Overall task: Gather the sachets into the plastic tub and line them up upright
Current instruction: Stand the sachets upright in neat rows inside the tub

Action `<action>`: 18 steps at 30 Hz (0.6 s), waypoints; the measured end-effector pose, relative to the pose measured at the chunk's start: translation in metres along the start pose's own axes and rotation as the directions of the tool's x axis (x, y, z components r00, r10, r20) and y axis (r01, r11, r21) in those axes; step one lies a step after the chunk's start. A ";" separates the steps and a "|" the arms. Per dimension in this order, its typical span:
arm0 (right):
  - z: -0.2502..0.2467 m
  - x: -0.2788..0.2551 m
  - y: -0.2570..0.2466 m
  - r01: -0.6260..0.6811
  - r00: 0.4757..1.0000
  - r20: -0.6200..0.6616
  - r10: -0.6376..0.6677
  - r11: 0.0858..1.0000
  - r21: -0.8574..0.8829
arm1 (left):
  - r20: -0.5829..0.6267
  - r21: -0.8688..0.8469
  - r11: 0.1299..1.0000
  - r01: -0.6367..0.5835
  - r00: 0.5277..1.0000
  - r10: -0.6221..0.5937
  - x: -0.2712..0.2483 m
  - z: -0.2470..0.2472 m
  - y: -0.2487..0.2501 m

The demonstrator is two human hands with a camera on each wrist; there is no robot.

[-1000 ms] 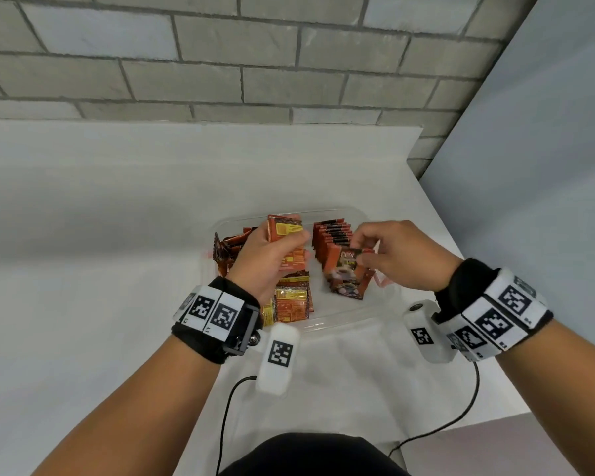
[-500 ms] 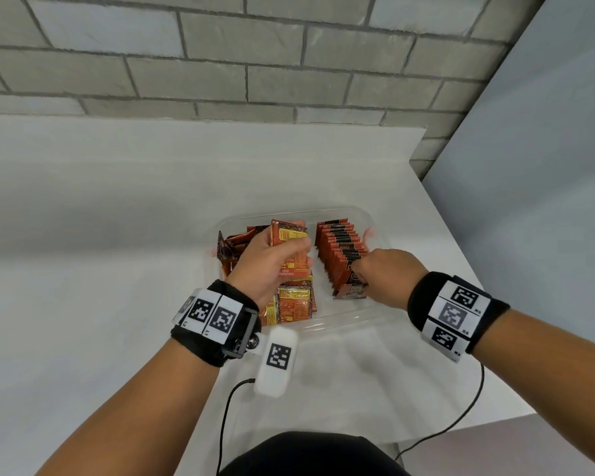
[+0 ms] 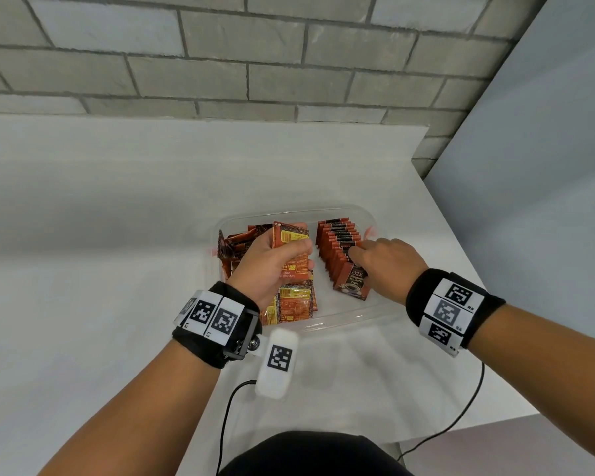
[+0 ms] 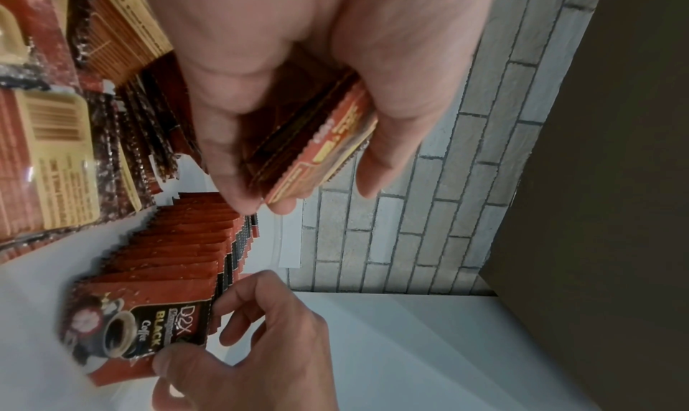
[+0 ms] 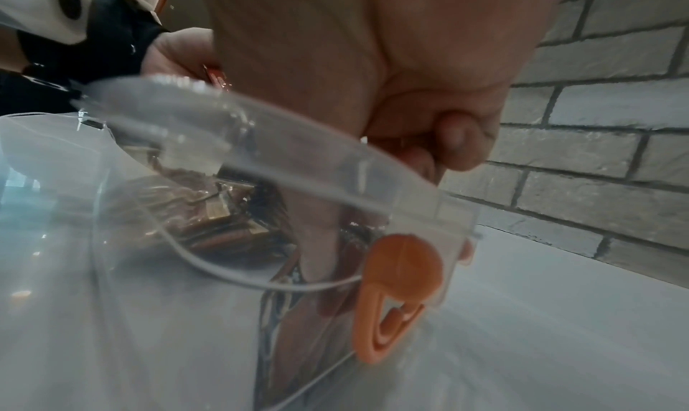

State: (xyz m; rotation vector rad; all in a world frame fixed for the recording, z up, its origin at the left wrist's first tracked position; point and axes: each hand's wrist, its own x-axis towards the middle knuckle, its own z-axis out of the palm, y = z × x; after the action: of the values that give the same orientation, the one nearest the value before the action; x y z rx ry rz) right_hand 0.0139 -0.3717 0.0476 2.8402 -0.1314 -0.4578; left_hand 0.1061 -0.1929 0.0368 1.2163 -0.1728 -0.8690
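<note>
On the white table (image 3: 83,269), pushed towards its right-hand corner under the grey brick wall (image 3: 220,63), sits the clear plastic tub (image 3: 340,322) with its orange side clips (image 5: 395,296). At its left end a few dark red foil sachets (image 3: 236,243) lie slumped and crooked against the wall. Just right of them, the left hand (image 3: 272,266) is curled round a small stack of orange-and-yellow sachets (image 3: 291,249), held above the tub with thumb on one face and fingers on the other. Beneath it more orange sachets with barcode backs (image 3: 294,300) lie flat in a loose heap. Further right stands the tidy row of red-and-black coffee sachets (image 3: 337,249), on edge and leaning slightly, and the right hand (image 3: 389,266) pinches the nearest sachet of that row (image 4: 138,326) by its top edge, thumb in front and fingertips behind.

These packets look light, thin and glossy, so I would expect them to slip and fan out; pinching across the flat faces near the crimped top seems safest. A standing row probably topples if nudged. Room is tight between the two groups and the tub's walls, while the table outside, left and behind, lies wide.
</note>
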 end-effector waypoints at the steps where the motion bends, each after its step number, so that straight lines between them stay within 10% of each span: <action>1: 0.000 0.000 0.000 -0.005 1.000 -0.006 0.005 1.000 0.004 | 0.002 0.000 1.000 0.000 1.000 0.000 0.000 0.000 0.000; 10: -0.003 -0.005 0.007 -0.016 0.995 -0.089 0.047 0.948 0.319 | 0.016 -0.123 0.990 0.064 0.998 -0.063 0.000 0.000 0.001; 16: -0.032 -0.012 0.005 0.053 0.963 -0.163 0.213 0.442 0.895 | 0.053 -0.032 0.998 0.052 0.997 -0.050 -0.001 0.004 0.002; 18: -0.039 -0.012 0.000 0.064 0.972 -0.149 0.181 0.403 0.913 | 0.086 -0.001 1.000 0.031 0.996 -0.030 -0.003 0.006 0.002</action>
State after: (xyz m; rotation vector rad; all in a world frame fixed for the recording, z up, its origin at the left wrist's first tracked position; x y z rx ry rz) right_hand 0.0153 -0.3612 0.0870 3.9458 -0.6285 0.0374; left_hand 0.1018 -0.1955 0.0413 1.1826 -0.2232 -0.9486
